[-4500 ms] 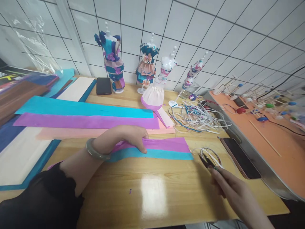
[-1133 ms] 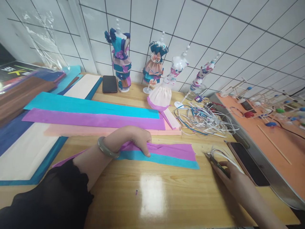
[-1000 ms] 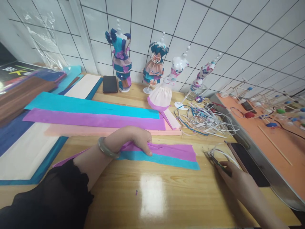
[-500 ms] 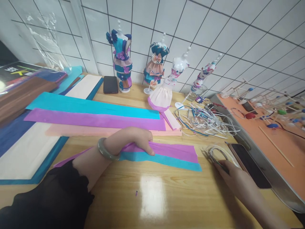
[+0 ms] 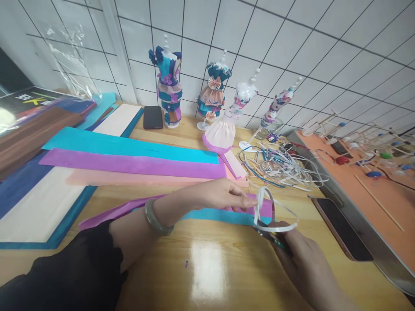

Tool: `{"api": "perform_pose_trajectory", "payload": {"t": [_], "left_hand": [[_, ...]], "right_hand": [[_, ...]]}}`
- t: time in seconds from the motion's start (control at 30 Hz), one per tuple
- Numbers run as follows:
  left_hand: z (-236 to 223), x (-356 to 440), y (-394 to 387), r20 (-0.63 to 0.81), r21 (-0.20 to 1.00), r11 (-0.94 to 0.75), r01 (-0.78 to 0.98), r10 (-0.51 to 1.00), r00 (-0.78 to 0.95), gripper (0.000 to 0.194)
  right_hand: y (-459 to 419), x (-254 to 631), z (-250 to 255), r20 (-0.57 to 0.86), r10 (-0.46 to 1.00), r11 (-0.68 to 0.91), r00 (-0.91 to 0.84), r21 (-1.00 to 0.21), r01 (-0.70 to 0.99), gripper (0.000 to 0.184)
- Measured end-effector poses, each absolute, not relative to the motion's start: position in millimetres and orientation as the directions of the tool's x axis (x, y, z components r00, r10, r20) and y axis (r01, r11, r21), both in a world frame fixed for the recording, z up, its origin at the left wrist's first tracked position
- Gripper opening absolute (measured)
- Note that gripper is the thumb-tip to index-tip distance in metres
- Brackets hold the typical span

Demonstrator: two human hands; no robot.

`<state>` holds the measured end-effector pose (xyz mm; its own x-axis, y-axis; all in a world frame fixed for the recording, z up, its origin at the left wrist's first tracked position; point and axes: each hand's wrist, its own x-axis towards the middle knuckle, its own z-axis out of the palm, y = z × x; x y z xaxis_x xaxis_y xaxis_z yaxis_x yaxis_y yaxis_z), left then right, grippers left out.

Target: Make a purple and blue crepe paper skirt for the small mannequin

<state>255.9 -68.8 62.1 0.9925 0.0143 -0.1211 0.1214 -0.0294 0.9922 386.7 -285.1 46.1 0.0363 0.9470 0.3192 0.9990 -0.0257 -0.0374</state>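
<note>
The right hand [image 5: 298, 250] grips the scissors [image 5: 271, 236], which point left. The left hand [image 5: 223, 194] meets a white coil [image 5: 260, 201]; whether gripping, I cannot tell. Beneath, the purple-and-blue strip [image 5: 214, 214] lies lengthwise left to right.

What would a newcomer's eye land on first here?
Probably the four miniature dress forms lined up along the back of the table, in front of the tiled wall. Next, the long turquoise strip and purple strip lying across the table's left and middle. Nearer the viewer, a white coil shows between the left hand and the right hand, which holds scissors.
</note>
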Motion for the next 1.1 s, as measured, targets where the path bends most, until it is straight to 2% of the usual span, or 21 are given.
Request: {"api": "perform_pose_trajectory", "payload": {"t": [0.1, 0.17, 0.27, 0.37, 0.43, 0.53, 0.7, 0.83, 0.9, 0.93, 1.03, 1.1], "left_hand": [[62, 256, -73, -0.161, 0.980, 0.114, 0.165, -0.051, 0.986, 0.033], [59, 257, -72, -0.155, 0.974, 0.161, 0.159, -0.036, 0.987, 0.033], [54, 259, -68, -0.112, 0.971, 0.214, 0.102, 0.037, 0.993, 0.035], [51, 262, -61, -0.133, 0.954, 0.289, 0.081, 0.165, 0.977, 0.036], [50, 263, -57, -0.171, 0.934, 0.348, 0.082, 0.232, 0.958, 0.035], [47, 264, -52, -0.160, 0.916, 0.398, 0.051, 0.245, 0.956, 0.034], [43, 264, -53, -0.121, 0.928, 0.370, 0.034, 0.215, 0.969, 0.039], [44, 263, -57, -0.137, 0.947, 0.313, 0.072, 0.188, 0.973, 0.041], [46, 263, -60, -0.123, 0.954, 0.292, 0.072, 0.160, 0.979, 0.041], [47, 263, -60, -0.108, 0.959, 0.277, 0.064, 0.146, 0.983, 0.040], [49, 262, -61, -0.051, 0.973, 0.232, 0.019, 0.134, 0.990, 0.039], [50, 261, -60, -0.039, 0.975, 0.221, 0.001, 0.164, 0.986, 0.038]], "right_hand": [[-277, 378, 46, 0.324, 0.946, 0.039, -0.032, -0.017, 0.999, 0.012], [-276, 377, 43, 0.325, 0.945, 0.044, -0.040, -0.004, 0.999, 0.011], [-280, 381, 39, 0.310, 0.951, -0.003, 0.001, 0.004, 1.000, 0.019], [-287, 386, 36, 0.234, 0.972, 0.033, -0.034, 0.008, 0.999, 0.033], [-292, 387, 35, 0.161, 0.985, 0.068, -0.069, 0.010, 0.998, 0.035], [-293, 384, 31, 0.103, 0.994, 0.022, -0.023, 0.009, 1.000, 0.031], [-289, 381, 29, 0.139, 0.988, 0.066, -0.065, -0.007, 0.998, 0.028], [-288, 381, 44, 0.368, 0.926, 0.093, -0.087, 0.001, 0.996, 0.012], [-287, 378, 54, 0.493, 0.869, 0.072, -0.044, -0.038, 0.997, 0.002], [-286, 375, 59, 0.523, 0.852, 0.062, -0.014, -0.074, 0.995, 0.004], [-280, 367, 66, 0.472, 0.881, 0.063, 0.033, -0.186, 0.980, 0.006], [-277, 364, 61, 0.369, 0.929, 0.085, -0.010, -0.186, 0.979, 0.005]]}}
